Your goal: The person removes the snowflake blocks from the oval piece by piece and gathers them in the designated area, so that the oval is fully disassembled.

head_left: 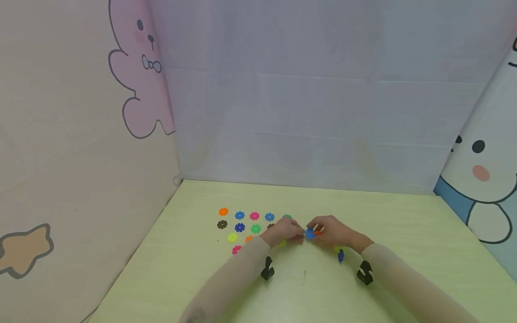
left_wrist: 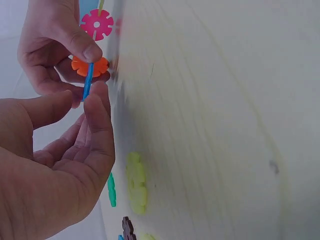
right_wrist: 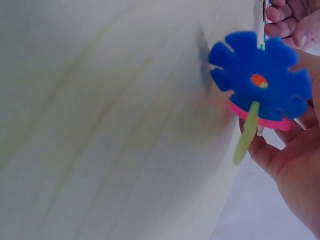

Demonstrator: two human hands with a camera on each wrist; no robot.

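My right hand (head_left: pixel 333 231) holds a joined chain of notched, flower-shaped plastic discs, its thumb and fingers pinching the light blue disc (left_wrist: pixel 88 80) at the near end. Beyond it in the chain come an orange disc (left_wrist: pixel 95 69), a pink disc (left_wrist: pixel 106 24), a yellow disc (right_wrist: pixel 246 137) and a dark blue disc (right_wrist: pixel 282 60) at the other end, which hangs low in the head view. Close by, my left hand (head_left: pixel 284 231) has its index fingertip right at the lower edge of the light blue disc, with its thumb standing apart.
Loose discs lie in rows left of the hands, among them an orange one (head_left: pixel 223 211), a brown one (head_left: pixel 222 224) and a pink one (head_left: pixel 254 216). A yellow disc (left_wrist: pixel 136 182) lies under the left hand. Cloth walls (head_left: pixel 274 103) border the pale table (head_left: pixel 299 296).
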